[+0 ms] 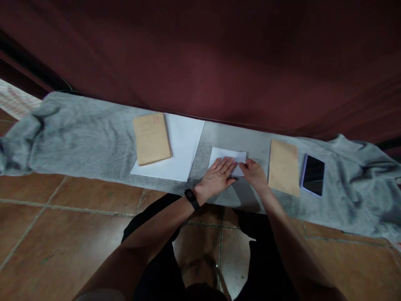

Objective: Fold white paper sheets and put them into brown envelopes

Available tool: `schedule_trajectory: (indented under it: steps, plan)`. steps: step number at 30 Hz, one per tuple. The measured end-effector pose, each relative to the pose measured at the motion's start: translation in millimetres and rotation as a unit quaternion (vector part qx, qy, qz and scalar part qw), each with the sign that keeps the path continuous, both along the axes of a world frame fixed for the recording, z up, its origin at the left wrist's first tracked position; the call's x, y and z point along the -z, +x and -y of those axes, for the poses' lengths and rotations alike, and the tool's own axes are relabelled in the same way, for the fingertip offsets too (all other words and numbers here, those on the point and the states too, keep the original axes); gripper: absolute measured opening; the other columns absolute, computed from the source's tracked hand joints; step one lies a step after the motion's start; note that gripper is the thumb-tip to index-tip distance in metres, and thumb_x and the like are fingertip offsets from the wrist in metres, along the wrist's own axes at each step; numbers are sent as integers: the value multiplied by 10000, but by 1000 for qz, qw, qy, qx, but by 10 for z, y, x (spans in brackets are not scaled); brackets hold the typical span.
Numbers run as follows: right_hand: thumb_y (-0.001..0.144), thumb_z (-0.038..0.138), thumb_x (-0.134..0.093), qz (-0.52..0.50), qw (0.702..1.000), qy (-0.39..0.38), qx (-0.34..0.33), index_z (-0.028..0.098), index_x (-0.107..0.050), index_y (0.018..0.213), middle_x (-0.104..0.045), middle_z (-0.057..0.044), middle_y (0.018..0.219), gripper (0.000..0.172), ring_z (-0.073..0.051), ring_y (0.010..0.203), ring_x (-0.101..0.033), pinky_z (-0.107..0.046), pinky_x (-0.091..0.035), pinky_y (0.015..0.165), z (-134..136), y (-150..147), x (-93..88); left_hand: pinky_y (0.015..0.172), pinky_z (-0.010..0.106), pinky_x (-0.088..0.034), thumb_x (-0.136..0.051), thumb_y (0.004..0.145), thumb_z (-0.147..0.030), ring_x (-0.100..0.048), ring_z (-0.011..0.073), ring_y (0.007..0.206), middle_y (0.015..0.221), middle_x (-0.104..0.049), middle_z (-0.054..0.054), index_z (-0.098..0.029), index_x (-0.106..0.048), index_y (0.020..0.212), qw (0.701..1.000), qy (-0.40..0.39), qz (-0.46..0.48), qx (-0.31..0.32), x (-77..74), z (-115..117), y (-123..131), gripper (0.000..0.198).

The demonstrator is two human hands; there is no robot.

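A small white sheet of paper [227, 154], apparently folded, lies on the grey cloth in front of me. My left hand [219, 175] rests flat on it with fingers stretched out, a black band around the wrist. At the paper's right edge is my right hand [254, 172], its fingers curled in and its thumb side against the paper. Part of the paper is hidden beneath both hands. To the right of my right hand lies a single brown envelope [284, 167].
A stack of brown envelopes [153, 140] lies on larger white sheets [181, 146] at the left. A phone [313, 175] is at the right. The grey cloth [84, 138] covers a narrow surface, bunched at both ends. Dark red fabric [200, 71] hangs behind it.
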State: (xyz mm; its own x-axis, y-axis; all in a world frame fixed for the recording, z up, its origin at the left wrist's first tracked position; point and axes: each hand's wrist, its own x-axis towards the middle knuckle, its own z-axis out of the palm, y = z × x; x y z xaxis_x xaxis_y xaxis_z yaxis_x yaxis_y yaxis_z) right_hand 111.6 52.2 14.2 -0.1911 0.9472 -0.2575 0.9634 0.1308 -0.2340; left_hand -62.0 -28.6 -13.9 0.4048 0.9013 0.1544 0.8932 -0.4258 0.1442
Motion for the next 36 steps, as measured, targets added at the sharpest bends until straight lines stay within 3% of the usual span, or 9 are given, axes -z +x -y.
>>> schedule_trajectory:
  steps: [8,13,21,25,28,31,36]
  plan:
    - [1066,447,-437,77,996,40,8,155,-668,1130,-775,-156,1002,378,-272,960,-751,-305,-501,775,119,-54,-79,1297,506,-136,-327,1063,-545,-217,267,1585,1708,-258,79,-224,-345,1602,1000,-11,5,25,-49,45,-7,628]
    - [1061,483,-440,109,991,80,16,124,-640,1187,-765,-192,961,430,-307,915,-761,-341,-524,755,189,-90,-106,1304,478,-119,-327,1058,-553,-186,249,1593,1708,-247,103,-181,-340,1600,1000,-22,14,10,-48,60,26,658]
    - [1065,411,-435,99,991,81,29,112,-636,1211,-762,-205,972,388,-302,909,-753,-355,-530,776,168,-68,-114,1295,454,-201,-316,1046,-574,-209,268,1585,1678,-294,188,-58,-325,1586,993,-43,40,-104,-31,20,-27,747]
    - [1058,326,-417,46,986,157,16,76,-617,1264,-719,-245,1169,381,-342,1120,-676,-436,-494,952,197,-115,-113,1298,461,-197,-296,1056,-509,-219,277,1581,1675,-286,206,-19,-316,1580,987,-42,33,-155,-35,-11,-41,718]
    - [1074,341,-363,-32,979,186,-80,96,-572,1400,-602,-209,1444,458,-325,1351,-536,-470,-394,1125,262,-242,-11,1299,466,-192,-279,1057,-408,-208,278,1581,1674,-283,210,-6,-324,1574,985,-43,29,-162,-27,-19,-23,657]
    - [1080,346,-320,-78,972,143,-167,130,-466,1537,-417,-137,1634,526,-268,1518,-358,-463,-253,1250,335,-355,162,1294,439,-217,-249,1039,-299,-213,243,1578,1674,-299,180,-37,-334,1580,984,-49,30,-166,-29,-14,-20,607]
    - [1081,372,-320,-40,974,161,-155,148,-357,1605,-289,-140,1689,571,-288,1556,-294,-527,-226,1262,339,-298,365,1296,490,-205,-298,1026,-299,-272,281,1563,1638,-367,203,-14,-406,1542,981,-48,12,-188,-123,-66,-196,599]
